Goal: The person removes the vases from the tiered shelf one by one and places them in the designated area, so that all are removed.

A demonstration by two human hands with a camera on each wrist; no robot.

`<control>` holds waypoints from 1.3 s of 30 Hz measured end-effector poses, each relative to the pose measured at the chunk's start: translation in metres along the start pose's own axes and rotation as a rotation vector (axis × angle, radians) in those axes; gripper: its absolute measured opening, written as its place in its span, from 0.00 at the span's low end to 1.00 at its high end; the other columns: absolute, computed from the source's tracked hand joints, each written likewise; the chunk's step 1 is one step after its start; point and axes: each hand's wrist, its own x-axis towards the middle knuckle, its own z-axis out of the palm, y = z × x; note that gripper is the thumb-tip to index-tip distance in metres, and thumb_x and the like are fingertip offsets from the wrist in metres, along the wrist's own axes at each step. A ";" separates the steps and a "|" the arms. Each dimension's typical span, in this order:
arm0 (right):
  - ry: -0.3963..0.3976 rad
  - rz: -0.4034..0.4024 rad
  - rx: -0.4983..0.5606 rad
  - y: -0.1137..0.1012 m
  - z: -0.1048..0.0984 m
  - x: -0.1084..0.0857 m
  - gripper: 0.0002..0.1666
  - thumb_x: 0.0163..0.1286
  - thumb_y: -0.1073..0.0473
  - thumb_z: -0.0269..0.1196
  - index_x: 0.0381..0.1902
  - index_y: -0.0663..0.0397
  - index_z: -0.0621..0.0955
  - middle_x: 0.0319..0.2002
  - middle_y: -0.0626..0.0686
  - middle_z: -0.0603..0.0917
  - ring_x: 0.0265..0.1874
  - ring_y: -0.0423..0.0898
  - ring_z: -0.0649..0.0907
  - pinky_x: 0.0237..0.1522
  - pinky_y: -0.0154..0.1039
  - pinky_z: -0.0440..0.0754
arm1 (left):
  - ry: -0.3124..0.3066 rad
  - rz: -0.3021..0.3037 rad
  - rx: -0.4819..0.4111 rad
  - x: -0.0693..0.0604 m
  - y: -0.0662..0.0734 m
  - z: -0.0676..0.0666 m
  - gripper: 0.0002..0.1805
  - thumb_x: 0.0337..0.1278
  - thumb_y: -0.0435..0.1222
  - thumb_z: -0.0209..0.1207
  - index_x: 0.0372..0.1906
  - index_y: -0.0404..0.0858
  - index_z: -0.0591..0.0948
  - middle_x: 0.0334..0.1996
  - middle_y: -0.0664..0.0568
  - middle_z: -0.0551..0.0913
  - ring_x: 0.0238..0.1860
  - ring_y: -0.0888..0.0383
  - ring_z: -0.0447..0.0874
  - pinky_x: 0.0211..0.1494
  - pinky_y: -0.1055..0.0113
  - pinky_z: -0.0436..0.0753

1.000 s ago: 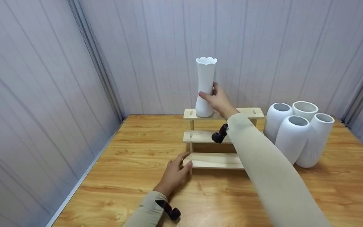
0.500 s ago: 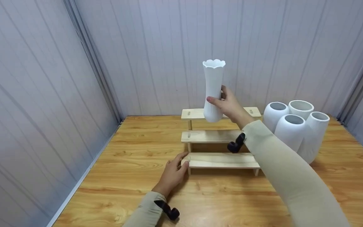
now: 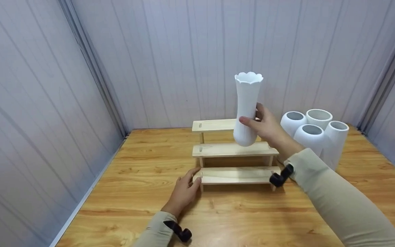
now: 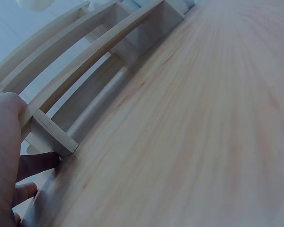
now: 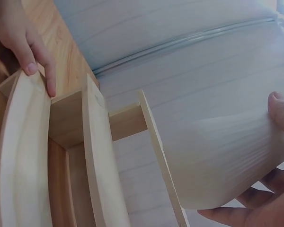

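My right hand [image 3: 269, 127] grips a tall white vase [image 3: 247, 106] with a scalloped rim by its lower half, thumb on the near side. The vase is nearly upright, and in the head view its base overlaps the top and middle steps of a three-step wooden stand [image 3: 231, 175]. It appears held in the air. In the right wrist view the vase's ribbed lower body [image 5: 227, 151] fills the right side. My left hand [image 3: 182, 192] holds the left end of the stand's lowest step, its thumb on top and its fingers beside the leg [image 4: 54, 135].
Several white vases without scalloped rims [image 3: 309, 137] stand close together right of the stand, partly behind my right forearm. The wood-grain table [image 3: 142, 157] meets pale panelled walls [image 3: 163, 61] at the back and left.
The scalloped vase has come off the stand's top step and moved right and toward me with my right hand. My left hand keeps its hold on the stand. The head view has shifted slightly.
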 end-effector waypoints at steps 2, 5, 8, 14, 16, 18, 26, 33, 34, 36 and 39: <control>0.000 -0.009 0.005 -0.001 -0.004 -0.009 0.48 0.71 0.53 0.67 0.77 0.63 0.55 0.70 0.68 0.69 0.69 0.63 0.71 0.66 0.63 0.69 | -0.005 -0.008 -0.019 -0.001 0.001 0.000 0.27 0.78 0.49 0.49 0.74 0.44 0.69 0.71 0.43 0.71 0.67 0.41 0.74 0.77 0.38 0.40; 0.008 -0.011 -0.001 -0.003 -0.012 -0.024 0.47 0.70 0.54 0.68 0.77 0.64 0.56 0.69 0.68 0.70 0.68 0.63 0.72 0.66 0.63 0.70 | -0.010 -0.011 -0.035 0.000 0.002 -0.001 0.27 0.78 0.49 0.49 0.74 0.44 0.69 0.72 0.43 0.70 0.67 0.40 0.73 0.77 0.39 0.40; 0.016 -0.012 -0.016 -0.006 -0.020 -0.038 0.47 0.70 0.55 0.68 0.77 0.63 0.57 0.69 0.67 0.70 0.68 0.64 0.72 0.66 0.62 0.69 | -0.008 -0.017 -0.032 0.000 0.001 -0.001 0.27 0.78 0.49 0.49 0.74 0.44 0.69 0.72 0.43 0.70 0.66 0.41 0.74 0.77 0.40 0.38; 0.047 -0.047 -0.063 -0.010 -0.035 -0.065 0.45 0.71 0.57 0.67 0.76 0.66 0.58 0.67 0.69 0.72 0.65 0.63 0.74 0.65 0.63 0.70 | -0.017 -0.024 -0.053 0.000 -0.002 -0.001 0.26 0.77 0.50 0.50 0.73 0.47 0.69 0.72 0.42 0.70 0.64 0.39 0.77 0.77 0.39 0.37; 0.056 -0.042 -0.081 -0.010 -0.040 -0.074 0.45 0.71 0.56 0.67 0.76 0.64 0.58 0.68 0.68 0.72 0.65 0.62 0.74 0.66 0.62 0.69 | -0.009 -0.023 -0.061 0.000 -0.002 -0.002 0.26 0.77 0.51 0.51 0.72 0.47 0.70 0.72 0.41 0.70 0.63 0.39 0.77 0.77 0.39 0.37; 0.065 -0.034 -0.096 -0.008 -0.045 -0.083 0.46 0.71 0.54 0.67 0.77 0.62 0.57 0.68 0.67 0.72 0.65 0.61 0.74 0.65 0.61 0.70 | 0.000 -0.023 -0.056 0.000 -0.002 -0.002 0.25 0.77 0.51 0.51 0.71 0.48 0.71 0.72 0.42 0.70 0.62 0.39 0.78 0.77 0.39 0.37; 0.121 -0.040 -0.191 0.007 -0.065 -0.115 0.41 0.73 0.55 0.66 0.76 0.62 0.61 0.64 0.65 0.76 0.57 0.47 0.79 0.56 0.41 0.78 | -0.004 -0.020 -0.041 0.000 -0.002 0.001 0.25 0.77 0.51 0.51 0.71 0.49 0.71 0.72 0.43 0.70 0.64 0.41 0.77 0.77 0.39 0.37; 0.125 -0.021 -0.229 0.024 -0.087 -0.141 0.41 0.75 0.56 0.63 0.77 0.63 0.58 0.67 0.66 0.72 0.56 0.34 0.76 0.51 0.25 0.75 | -0.012 -0.041 -0.057 -0.003 -0.001 0.001 0.26 0.76 0.53 0.50 0.72 0.52 0.70 0.73 0.47 0.69 0.66 0.41 0.75 0.78 0.41 0.36; 0.127 -0.021 -0.230 0.027 -0.089 -0.144 0.41 0.75 0.57 0.63 0.77 0.63 0.58 0.67 0.64 0.72 0.55 0.33 0.76 0.51 0.24 0.75 | -0.012 -0.038 -0.054 -0.003 -0.001 0.000 0.26 0.76 0.53 0.50 0.72 0.52 0.70 0.73 0.47 0.69 0.66 0.41 0.75 0.78 0.41 0.36; 0.131 -0.024 -0.218 0.033 -0.094 -0.150 0.40 0.75 0.58 0.63 0.77 0.63 0.58 0.65 0.57 0.74 0.55 0.33 0.76 0.50 0.25 0.76 | -0.011 -0.030 -0.046 -0.003 0.000 -0.001 0.26 0.77 0.53 0.50 0.72 0.52 0.70 0.73 0.47 0.69 0.65 0.41 0.76 0.78 0.41 0.38; 0.153 -0.022 -0.229 0.042 -0.101 -0.160 0.39 0.74 0.60 0.63 0.76 0.63 0.59 0.61 0.50 0.76 0.53 0.32 0.78 0.47 0.29 0.79 | -0.013 -0.025 -0.029 -0.003 0.001 -0.001 0.26 0.77 0.53 0.49 0.73 0.51 0.69 0.73 0.47 0.70 0.64 0.42 0.77 0.78 0.40 0.39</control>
